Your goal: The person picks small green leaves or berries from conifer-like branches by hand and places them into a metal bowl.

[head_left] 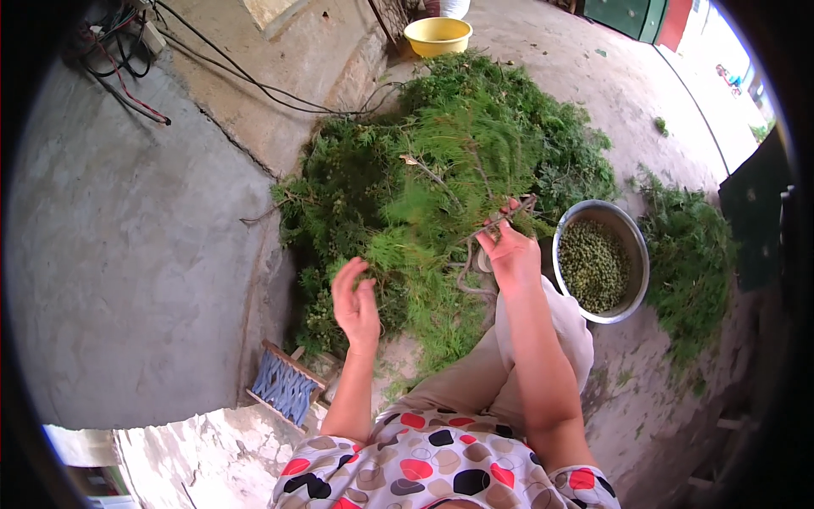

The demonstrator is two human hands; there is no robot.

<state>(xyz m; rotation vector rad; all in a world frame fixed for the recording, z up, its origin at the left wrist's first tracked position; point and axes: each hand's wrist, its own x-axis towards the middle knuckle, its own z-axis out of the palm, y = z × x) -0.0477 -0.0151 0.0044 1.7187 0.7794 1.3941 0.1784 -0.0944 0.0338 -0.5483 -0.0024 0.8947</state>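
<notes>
A large heap of leafy green branches (560, 144) lies on the ground before me. My right hand (512, 254) grips the woody stem of a feathery branch (475, 161), its fine foliage spreading over the heap and partly blurred. To the left, my left hand (354, 301) is raised beside the foliage with its fingers apart and nothing in them. Close to my right knee stands a metal pot (642, 263) holding many small round green berries (593, 267).
More cut greenery (691, 254) lies right of the pot. A yellow basin (437, 38) stands beyond the heap. At left are a grey concrete slab (127, 271), black cables (229, 64) and a low stool with a woven blue seat (284, 386).
</notes>
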